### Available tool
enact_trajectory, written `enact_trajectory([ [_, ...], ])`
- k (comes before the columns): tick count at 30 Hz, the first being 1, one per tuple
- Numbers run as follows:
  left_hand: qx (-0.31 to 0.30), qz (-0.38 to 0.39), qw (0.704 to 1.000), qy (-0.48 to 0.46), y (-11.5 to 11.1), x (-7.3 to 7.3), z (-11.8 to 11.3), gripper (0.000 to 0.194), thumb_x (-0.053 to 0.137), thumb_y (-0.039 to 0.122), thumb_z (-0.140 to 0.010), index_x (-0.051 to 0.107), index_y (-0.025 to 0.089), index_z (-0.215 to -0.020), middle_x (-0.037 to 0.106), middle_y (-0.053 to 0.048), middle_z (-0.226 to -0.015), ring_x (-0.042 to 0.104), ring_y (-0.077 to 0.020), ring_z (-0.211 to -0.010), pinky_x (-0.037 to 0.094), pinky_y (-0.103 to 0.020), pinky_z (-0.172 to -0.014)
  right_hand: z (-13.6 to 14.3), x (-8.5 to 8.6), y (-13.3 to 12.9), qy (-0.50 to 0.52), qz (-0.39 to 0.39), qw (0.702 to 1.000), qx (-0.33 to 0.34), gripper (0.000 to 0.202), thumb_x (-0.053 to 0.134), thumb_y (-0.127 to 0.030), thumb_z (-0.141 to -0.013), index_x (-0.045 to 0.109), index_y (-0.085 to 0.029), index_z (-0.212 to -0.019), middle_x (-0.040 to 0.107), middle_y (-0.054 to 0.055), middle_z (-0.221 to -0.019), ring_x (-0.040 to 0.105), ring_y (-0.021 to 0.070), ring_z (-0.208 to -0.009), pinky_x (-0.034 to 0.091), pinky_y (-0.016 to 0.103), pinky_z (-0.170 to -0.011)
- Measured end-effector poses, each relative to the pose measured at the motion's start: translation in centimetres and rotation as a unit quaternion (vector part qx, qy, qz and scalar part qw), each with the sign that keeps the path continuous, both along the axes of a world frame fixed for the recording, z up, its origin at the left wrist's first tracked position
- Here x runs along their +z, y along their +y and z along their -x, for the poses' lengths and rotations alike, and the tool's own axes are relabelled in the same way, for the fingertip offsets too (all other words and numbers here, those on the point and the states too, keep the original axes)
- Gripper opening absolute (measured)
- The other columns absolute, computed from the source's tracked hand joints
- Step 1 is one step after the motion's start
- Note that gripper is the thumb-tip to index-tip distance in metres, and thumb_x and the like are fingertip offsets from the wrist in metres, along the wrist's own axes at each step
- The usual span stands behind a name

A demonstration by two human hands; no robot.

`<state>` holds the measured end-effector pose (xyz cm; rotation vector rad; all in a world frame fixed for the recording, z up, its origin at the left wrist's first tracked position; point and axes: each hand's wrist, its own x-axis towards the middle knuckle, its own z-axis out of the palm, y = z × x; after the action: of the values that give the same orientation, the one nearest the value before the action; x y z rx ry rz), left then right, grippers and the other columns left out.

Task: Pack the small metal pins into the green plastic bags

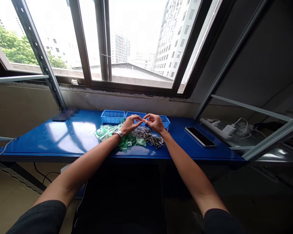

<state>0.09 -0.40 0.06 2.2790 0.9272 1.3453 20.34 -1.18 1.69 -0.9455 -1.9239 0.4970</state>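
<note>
My left hand, with a metal watch at its wrist, is closed in a pinch. Opposite it, my right hand pinches too, and the fingertips of both hands nearly meet. Whatever lies between them is too small to make out. Below my left hand spreads a heap of small clear-and-green plastic bags. A pile of dark screws or pins lies under my right hand. Just behind the hands stand three blue plastic bins, the left bin, the middle bin and the right bin, the latter two partly hidden.
All this is on a glossy blue table. A phone lies toward its right end. White chargers and cables sit on a power strip at the right. Metal shelf posts flank the table, and a window rises behind it.
</note>
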Motion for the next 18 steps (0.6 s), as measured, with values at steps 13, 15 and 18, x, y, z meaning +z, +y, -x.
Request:
enact_trajectory([
  [13, 0.022, 0.001, 0.999, -0.04, -0.2, 0.4, -0.1, 0.032, 0.061, 0.048, -0.096, 0.071, 0.019, -0.093, 0.074, -0.007, -0.093, 0.064, -0.0216, -0.084, 0.047, -0.03, -0.067, -1.3, 0.6, 0.3, -0.07, -0.015, 0.996, -0.061, 0.031, 0.068, -0.05, -0.084, 0.073, -0.019, -0.087, 0.046, -0.005, -0.056, 0.037, 0.0114, -0.051, 0.032, 0.026, -0.052],
  [15, 0.025, 0.005, 0.999, -0.044, -0.2, 0.3, -0.1, 0.03, 0.06, 0.046, -0.096, 0.071, 0.018, -0.095, 0.073, -0.007, -0.093, 0.065, -0.0214, -0.084, 0.047, -0.03, -0.066, -2.4, 0.9, 0.7, -0.064, -0.028, 0.991, -0.118, 0.031, 0.067, -0.049, -0.085, 0.073, -0.019, -0.089, 0.049, -0.003, -0.058, 0.041, 0.0125, -0.052, 0.034, 0.026, -0.054],
  [18, 0.021, 0.012, 0.999, -0.044, -0.3, 0.3, -0.1, 0.028, 0.059, 0.043, -0.097, 0.072, 0.018, -0.094, 0.074, -0.007, -0.093, 0.065, -0.0212, -0.084, 0.046, -0.029, -0.065, -4.3, 0.9, 1.3, -0.065, -0.033, 0.977, -0.201, 0.028, 0.068, -0.045, -0.083, 0.073, -0.018, -0.086, 0.056, 0.001, -0.062, 0.048, 0.0152, -0.056, 0.035, 0.028, -0.056],
])
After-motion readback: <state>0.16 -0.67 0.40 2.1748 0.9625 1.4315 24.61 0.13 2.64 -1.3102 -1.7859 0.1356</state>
